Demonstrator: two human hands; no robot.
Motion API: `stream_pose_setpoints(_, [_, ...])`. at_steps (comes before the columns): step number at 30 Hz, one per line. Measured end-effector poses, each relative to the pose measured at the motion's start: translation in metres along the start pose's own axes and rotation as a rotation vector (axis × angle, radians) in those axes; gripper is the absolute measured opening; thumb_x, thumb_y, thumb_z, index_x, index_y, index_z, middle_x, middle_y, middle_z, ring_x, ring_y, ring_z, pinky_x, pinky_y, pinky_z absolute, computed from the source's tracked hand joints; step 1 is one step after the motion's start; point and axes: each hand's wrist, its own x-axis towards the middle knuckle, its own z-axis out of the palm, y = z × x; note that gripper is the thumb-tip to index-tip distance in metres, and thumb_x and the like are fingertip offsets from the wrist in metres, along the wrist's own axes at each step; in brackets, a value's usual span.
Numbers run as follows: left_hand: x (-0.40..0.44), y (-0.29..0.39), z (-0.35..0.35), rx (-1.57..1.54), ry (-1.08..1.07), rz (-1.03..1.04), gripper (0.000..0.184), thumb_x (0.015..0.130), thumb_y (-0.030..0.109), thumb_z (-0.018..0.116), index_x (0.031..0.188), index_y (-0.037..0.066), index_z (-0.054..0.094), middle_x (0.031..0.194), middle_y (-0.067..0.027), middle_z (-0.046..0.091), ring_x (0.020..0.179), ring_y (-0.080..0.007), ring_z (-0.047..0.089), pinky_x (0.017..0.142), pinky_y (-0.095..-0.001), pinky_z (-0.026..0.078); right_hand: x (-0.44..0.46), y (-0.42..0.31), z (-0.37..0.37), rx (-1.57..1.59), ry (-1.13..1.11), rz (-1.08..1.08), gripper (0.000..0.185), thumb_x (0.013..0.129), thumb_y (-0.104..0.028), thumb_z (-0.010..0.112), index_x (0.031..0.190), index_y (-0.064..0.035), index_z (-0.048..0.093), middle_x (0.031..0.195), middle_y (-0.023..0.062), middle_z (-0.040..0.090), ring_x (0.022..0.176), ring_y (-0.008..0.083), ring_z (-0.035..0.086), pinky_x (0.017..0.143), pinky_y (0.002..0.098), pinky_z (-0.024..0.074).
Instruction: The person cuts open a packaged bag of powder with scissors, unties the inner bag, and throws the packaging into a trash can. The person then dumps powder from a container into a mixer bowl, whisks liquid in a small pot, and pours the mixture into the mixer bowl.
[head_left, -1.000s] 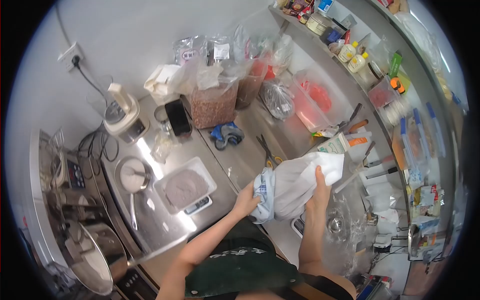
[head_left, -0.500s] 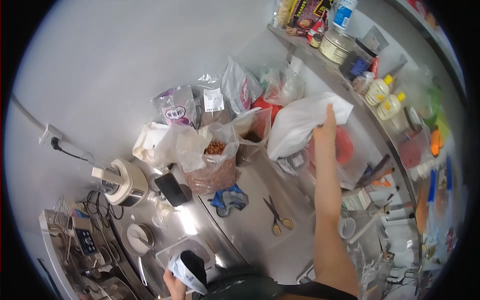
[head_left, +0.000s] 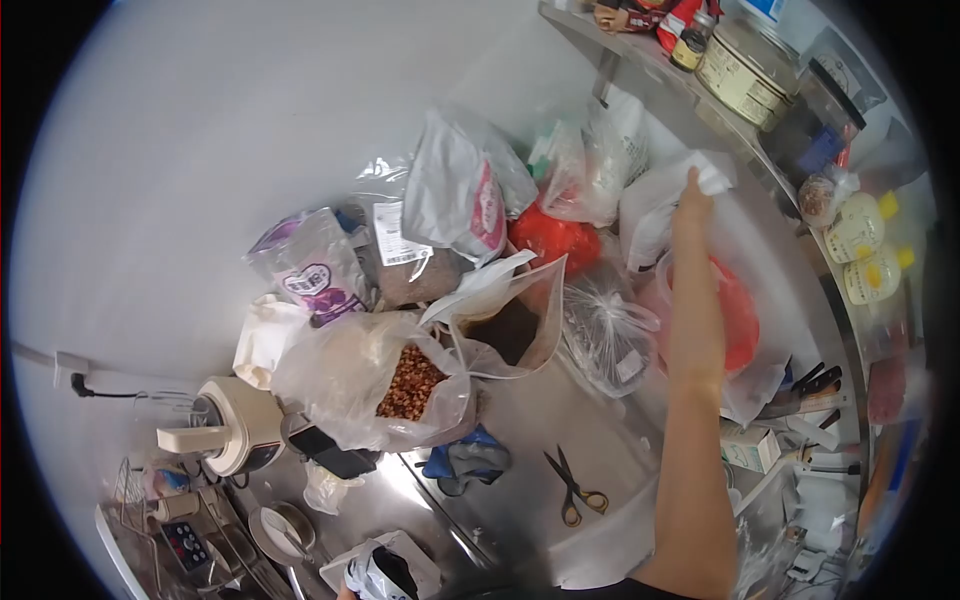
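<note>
My right hand (head_left: 695, 202) is closed on the top of a white bag (head_left: 655, 205), which stands at the back right, behind a red bowl (head_left: 725, 315) in a clear plastic container. At the bottom edge, only a bit of my left hand (head_left: 348, 592) shows, against a crumpled silver-and-white packet (head_left: 380, 575) with a dark opening. This packet is over a white tray (head_left: 420, 562). Black scissors with yellow-brown handles (head_left: 582, 500) lie open on the steel counter, left of my right forearm.
An open bag of brown granules (head_left: 410, 385), a clear knotted bag (head_left: 605, 335) and several packets (head_left: 320, 280) line the wall. A blue-grey cloth (head_left: 470, 460), a phone (head_left: 330, 450), a cream blender (head_left: 235, 425) and a pan (head_left: 280, 530) are at left. Shelf jars (head_left: 745, 75) stand upper right.
The white bag has gone from between both hands to the back right, in my right hand. My left hand has moved to the lower left with the silver-and-white packet. The view has shifted toward the wall.
</note>
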Motion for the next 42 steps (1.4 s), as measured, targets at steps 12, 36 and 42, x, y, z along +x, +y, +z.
stream_pose_setpoints(12, [-0.022, -0.001, 0.015, -0.569, 0.208, -0.221, 0.043, 0.088, 0.016, 0.059, 0.127, 0.002, 0.048, 0.11, -0.0087, 0.061, 0.098, -0.0186, 0.06, 0.084, -0.0337, 0.051, -0.21, -0.027, -0.175, -0.152, -0.688, -0.789, 0.048, 0.088, 0.003, 0.055, 0.136, 0.0045, 0.045, 0.133, 0.0189, 0.053, 0.123, 0.029, 0.053, 0.104, 0.0366, 0.0407])
stream_pose_setpoints(36, [-0.373, -0.307, -0.141, -1.237, 0.168, -0.068, 0.052, 0.096, 0.033, 0.054, 0.138, 0.005, 0.043, 0.123, -0.0065, 0.055, 0.104, -0.0129, 0.052, 0.079, -0.0275, 0.045, -0.897, -0.009, -0.635, 0.05, -2.632, -0.563, 0.034, 0.071, 0.008, 0.06, 0.104, 0.0035, 0.062, 0.098, 0.0141, 0.064, 0.093, 0.0269, 0.063, 0.084, 0.0324, 0.0467])
stream_pose_setpoints(42, [-0.52, -0.448, -0.158, -0.934, 0.756, -0.071, 0.051, 0.087, 0.024, 0.07, 0.128, -0.001, 0.052, 0.114, -0.0128, 0.064, 0.105, -0.0161, 0.057, 0.089, -0.0301, 0.046, -1.035, 0.007, -0.798, -0.148, -2.708, -1.035, 0.058, 0.068, 0.0, 0.076, 0.117, 0.0013, 0.046, 0.105, 0.0167, 0.06, 0.098, 0.0311, 0.06, 0.087, 0.0355, 0.0467])
